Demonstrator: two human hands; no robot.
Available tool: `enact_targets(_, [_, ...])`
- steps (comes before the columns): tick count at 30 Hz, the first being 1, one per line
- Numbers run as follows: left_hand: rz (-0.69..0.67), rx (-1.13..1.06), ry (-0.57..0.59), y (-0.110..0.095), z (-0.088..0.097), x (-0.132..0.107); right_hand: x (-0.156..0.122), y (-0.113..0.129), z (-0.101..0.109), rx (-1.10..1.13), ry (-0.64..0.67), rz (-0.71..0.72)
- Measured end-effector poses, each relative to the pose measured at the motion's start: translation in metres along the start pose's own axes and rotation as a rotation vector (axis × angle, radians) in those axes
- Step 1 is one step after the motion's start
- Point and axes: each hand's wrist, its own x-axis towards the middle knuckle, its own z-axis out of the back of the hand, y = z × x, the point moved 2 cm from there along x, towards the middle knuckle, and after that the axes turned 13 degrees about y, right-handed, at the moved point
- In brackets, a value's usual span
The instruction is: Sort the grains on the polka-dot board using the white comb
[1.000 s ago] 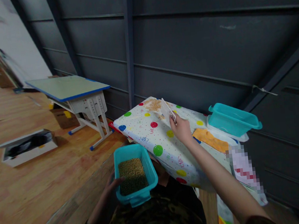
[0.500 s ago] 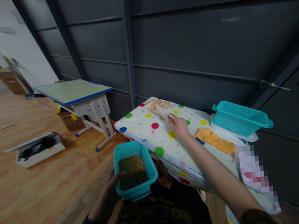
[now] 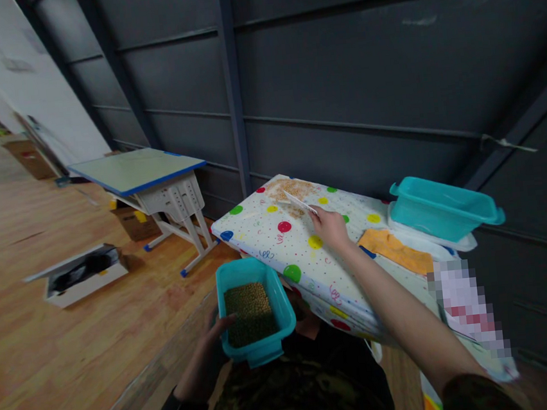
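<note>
My left hand grips the near left side of a teal tub filled with green-brown beans, held below the table's front edge above my lap. My right hand reaches across the table, which has a polka-dot cloth, and pinches a flat white card. The card lies low against the cloth next to a scatter of tan grains at the far left corner.
A second teal tub sits on a white lid at the table's right, beside an orange cloth. A blue-edged desk stands to the left, with an open white box on the wooden floor. A dark panelled wall runs behind.
The white card has tipped from upright to nearly flat on the cloth by the grains. The view has shifted slightly; the tub in my left hand stays put.
</note>
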Motion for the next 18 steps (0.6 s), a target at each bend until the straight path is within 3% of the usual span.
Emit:
enact_targets(8, [0.008,0.056,0.027,0.0036,-0.0004,0.0001,-0.0025,0.0113,-0.0028,0.138,-0.013,0.111])
enact_targets(14, [-0.018,0.023,0.011,0.0032,-0.0033,-0.0011,-0.0056,0.0062,-0.002,-0.018,0.003,-0.004])
enact_targets(18, [-0.037,0.02,0.034,0.0029,-0.0042,-0.0019,-0.0073,0.0085,-0.0033,-0.031,0.032,0.017])
